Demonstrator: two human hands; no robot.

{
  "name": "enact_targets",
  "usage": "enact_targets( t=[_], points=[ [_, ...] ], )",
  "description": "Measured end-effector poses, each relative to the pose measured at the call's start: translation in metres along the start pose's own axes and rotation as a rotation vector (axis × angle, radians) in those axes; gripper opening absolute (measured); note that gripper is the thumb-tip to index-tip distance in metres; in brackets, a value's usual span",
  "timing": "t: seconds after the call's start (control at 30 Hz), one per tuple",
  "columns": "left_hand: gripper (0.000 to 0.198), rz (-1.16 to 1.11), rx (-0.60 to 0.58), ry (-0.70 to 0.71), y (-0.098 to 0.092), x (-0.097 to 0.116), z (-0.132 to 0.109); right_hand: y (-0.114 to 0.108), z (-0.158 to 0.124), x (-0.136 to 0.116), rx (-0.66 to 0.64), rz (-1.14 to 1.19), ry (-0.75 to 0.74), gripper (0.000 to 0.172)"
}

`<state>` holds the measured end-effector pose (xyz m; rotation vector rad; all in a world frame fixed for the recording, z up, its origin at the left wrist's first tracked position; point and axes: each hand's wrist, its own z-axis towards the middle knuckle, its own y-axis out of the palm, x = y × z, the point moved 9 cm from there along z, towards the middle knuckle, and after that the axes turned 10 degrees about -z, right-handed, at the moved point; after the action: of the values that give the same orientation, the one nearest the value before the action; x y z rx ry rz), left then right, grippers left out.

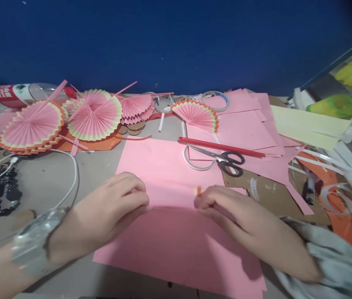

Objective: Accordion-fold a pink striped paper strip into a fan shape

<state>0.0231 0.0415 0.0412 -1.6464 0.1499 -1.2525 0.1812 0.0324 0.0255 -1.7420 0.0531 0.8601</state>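
Pink paper (172, 200) is gripped along a creased edge between the left hand (124, 199) and the right hand (225, 205). On each side the fingers are curled closed, pinched against the paper, with knuckles uppermost and forearms angled inward. An orange-and-cream tab (197, 191) is seen just beside the right fingertips. Beyond these fingers, black-handled scissors (218, 158) and a red stick (221, 147) are laid; pleated fans (96, 118) are grouped beyond the left fingers.

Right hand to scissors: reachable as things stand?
Likely yes: the scissors lie just beyond the right hand, handles uncovered, with nothing visible standing between; its fingertips are at the pink paper.
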Motion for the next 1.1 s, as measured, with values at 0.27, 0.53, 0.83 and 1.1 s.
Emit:
enact_targets(
  t=[0.27, 0.53, 0.83, 1.1],
  points=[
    [0.027, -0.361, -0.3, -0.464, 0.025, -0.034, -0.009, 0.018, 0.003, 0.015, -0.281, 0.188, 0.21, 0.018],
    [0.024, -0.037, -0.174, -0.146, 0.037, -0.038, 0.004, 0.031, 0.015, 0.018, -0.086, -0.13, 0.062, 0.021],
    [0.025, 0.071, -0.162, -0.025, 0.047, -0.02, 0.027, 0.044, 0.039, -0.006, -0.012, -0.221, -0.173, 0.016],
    [0.02, 0.115, -0.159, -0.018, 0.053, -0.024, 0.026, 0.053, 0.04, -0.014, 0.009, -0.33, -0.292, 0.017]
  ],
)
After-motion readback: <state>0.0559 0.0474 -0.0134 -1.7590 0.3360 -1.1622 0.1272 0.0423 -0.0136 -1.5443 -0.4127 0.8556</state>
